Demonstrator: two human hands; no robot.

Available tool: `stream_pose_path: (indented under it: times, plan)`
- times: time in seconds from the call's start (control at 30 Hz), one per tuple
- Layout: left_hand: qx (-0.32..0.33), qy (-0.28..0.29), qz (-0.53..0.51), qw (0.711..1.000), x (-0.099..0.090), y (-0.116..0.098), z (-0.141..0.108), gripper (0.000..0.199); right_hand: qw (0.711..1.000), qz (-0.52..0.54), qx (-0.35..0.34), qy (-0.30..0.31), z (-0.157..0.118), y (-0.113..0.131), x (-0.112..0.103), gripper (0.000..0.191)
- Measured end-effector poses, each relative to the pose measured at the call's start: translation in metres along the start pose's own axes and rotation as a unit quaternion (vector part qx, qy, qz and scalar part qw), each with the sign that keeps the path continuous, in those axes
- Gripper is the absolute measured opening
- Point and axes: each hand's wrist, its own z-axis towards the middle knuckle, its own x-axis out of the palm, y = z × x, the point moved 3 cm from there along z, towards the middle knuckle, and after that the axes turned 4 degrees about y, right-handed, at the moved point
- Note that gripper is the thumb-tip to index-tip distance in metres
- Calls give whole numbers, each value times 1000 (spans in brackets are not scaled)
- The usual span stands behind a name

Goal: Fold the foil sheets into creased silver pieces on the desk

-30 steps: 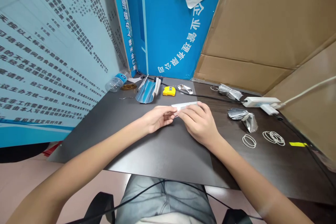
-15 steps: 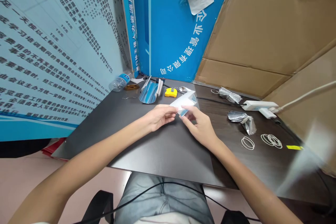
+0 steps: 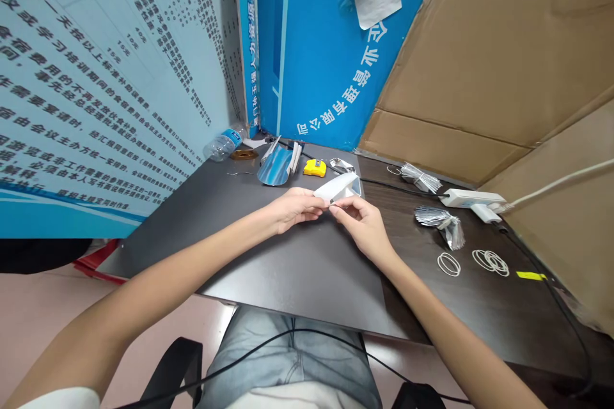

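Note:
A folded white sheet (image 3: pixel 334 187) with a bluish edge is held above the dark table. My left hand (image 3: pixel 297 211) pinches its near left corner between thumb and fingers. On the other side, my right hand (image 3: pixel 364 225) grips the near edge, its fingertips almost meeting those of the left. A small dark bit shows between the fingertips, too small to name. Just beyond the sheet are a yellow tape measure (image 3: pixel 314 168) and a crumpled silver piece (image 3: pixel 341 166). Farther left stands a curved blue printed sheet (image 3: pixel 274 167) with white folded strips.
At the back left lies a plastic bottle (image 3: pixel 223 145) beside a brown roll of tape (image 3: pixel 244 154). On the right are bundled silver strips (image 3: pixel 434 216), white rings (image 3: pixel 490 262), a yellow strip (image 3: pixel 531 275) and a power strip (image 3: pixel 472 198) with cables. Upright panels and cardboard (image 3: pixel 480 51) enclose the table.
The folded sheet has tilted and looks narrower, more rounded along its top. My right fingertips have drawn in toward the left ones. The whole view has shifted slightly.

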Motion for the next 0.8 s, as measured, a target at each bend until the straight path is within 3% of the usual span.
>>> stream_pose_path:
  times: [0.4,0.8]
  plan:
    - [11,24,17,1000,0,-5,-3,23,981,174,80,-15,-2,1,9,45]
    - [1,26,38,999,0,-6,-4,22,975,195,106,-21,-3,4,11,47]
